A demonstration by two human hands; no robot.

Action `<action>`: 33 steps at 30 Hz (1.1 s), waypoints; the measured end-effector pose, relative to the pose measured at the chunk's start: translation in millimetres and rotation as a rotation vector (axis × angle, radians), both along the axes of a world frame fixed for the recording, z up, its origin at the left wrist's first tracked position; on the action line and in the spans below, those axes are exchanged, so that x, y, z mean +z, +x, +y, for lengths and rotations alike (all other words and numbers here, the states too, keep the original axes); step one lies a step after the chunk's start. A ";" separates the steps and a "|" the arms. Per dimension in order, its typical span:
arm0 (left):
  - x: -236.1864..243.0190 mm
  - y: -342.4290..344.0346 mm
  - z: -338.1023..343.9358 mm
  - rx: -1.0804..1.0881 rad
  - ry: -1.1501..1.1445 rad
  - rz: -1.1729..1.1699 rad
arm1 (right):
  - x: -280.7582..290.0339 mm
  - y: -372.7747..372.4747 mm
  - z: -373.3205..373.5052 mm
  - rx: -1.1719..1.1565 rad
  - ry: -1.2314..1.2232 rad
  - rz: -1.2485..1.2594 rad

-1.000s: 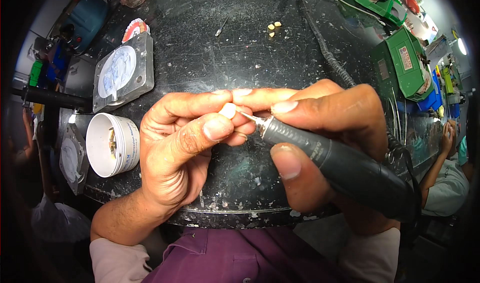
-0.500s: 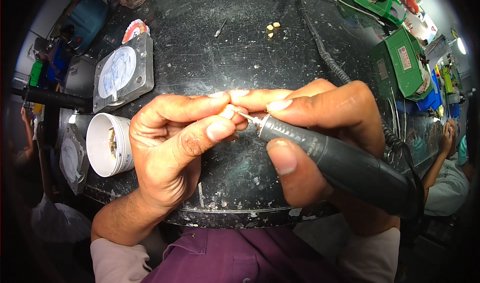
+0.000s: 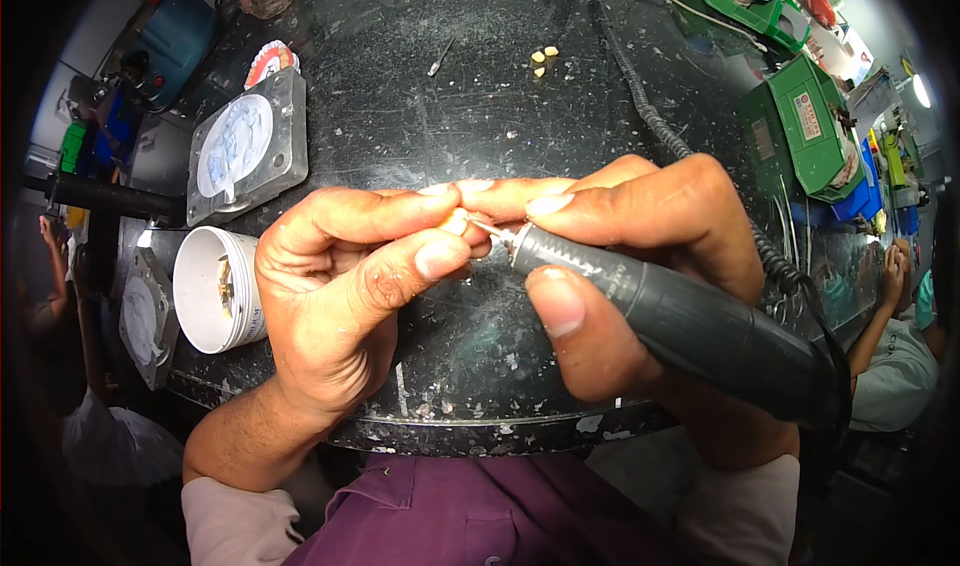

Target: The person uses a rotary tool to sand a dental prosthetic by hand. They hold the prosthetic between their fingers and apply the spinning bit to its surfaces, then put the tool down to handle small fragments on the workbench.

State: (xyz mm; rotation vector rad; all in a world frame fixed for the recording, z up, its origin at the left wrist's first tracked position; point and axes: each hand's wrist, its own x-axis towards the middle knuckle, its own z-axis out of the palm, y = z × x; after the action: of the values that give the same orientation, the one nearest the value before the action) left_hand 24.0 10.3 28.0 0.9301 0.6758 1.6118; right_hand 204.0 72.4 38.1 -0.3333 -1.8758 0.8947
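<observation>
Between the thumb and fingertips of my left hand (image 3: 355, 286) is a small cream tooth-shaped piece (image 3: 455, 222). My right hand (image 3: 645, 236) grips a black corded rotary handpiece (image 3: 700, 351) from above and below, and its thin bit (image 3: 488, 230) meets the piece, with the fingertips of both hands close together. A white tub (image 3: 215, 286) with metal bits inside stands just left of my left hand. Beyond it lie a square metal mould with pale plaster (image 3: 245, 141) and a dental model (image 3: 270, 61).
Three cream pieces (image 3: 545, 61) and a small metal tool (image 3: 440, 56) lie on the black worktop (image 3: 450, 116). Green bins (image 3: 810, 126) stand at the right beside the coiled cord (image 3: 655, 121). Co-workers' arms show at far right (image 3: 880, 316) and far left (image 3: 55, 266). A second mould (image 3: 145, 316) sits far left.
My right hand and the handpiece have moved slightly up and left. My left hand shifted a little leftward early on, still holding the piece.
</observation>
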 end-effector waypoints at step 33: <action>-1.0 1.4 5.5 -0.075 -0.085 -0.126 | -2.3 -0.4 2.7 0.011 -0.017 0.020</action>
State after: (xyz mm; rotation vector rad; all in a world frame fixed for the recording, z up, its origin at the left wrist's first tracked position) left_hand 25.4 15.9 27.0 0.7762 0.6104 1.5496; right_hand 203.6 75.1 35.8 -0.3233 -1.8542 0.9191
